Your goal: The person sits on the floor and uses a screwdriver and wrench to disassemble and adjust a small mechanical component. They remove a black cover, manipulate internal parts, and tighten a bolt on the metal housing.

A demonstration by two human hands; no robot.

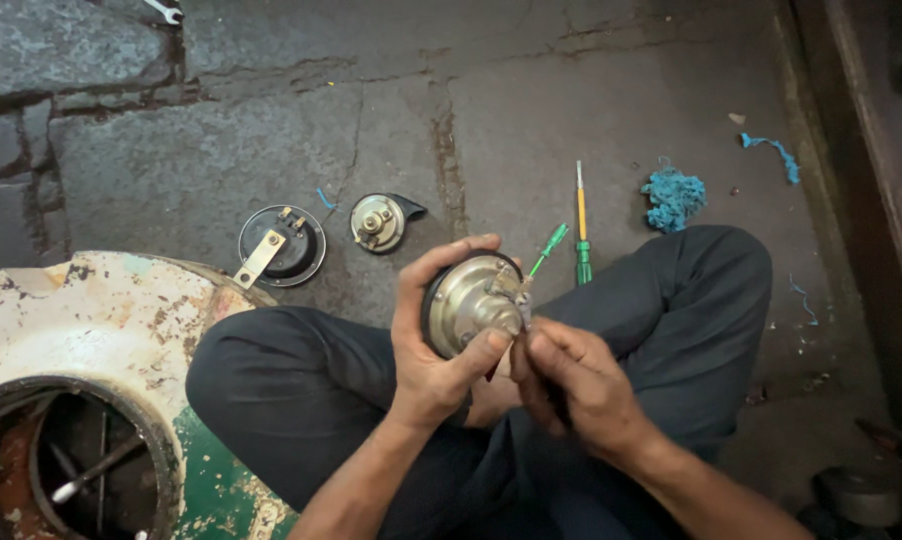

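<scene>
Now: left hand (433, 340) grips round horn (468, 303) | right hand (571, 385) pinches its terminal

From my remote feed: a cracked, stained grey concrete floor (571, 110) fills the view under dim, flat light. At ten o'clock, rough stone blocks (61, 60) edge the slab. At eight o'clock stands a rusted white-and-green drum (101, 320) with an open round mouth. Tufts of blue thread (673, 198) lie at two o'clock, beside a dark wooden frame (871, 150) at three o'clock.
</scene>
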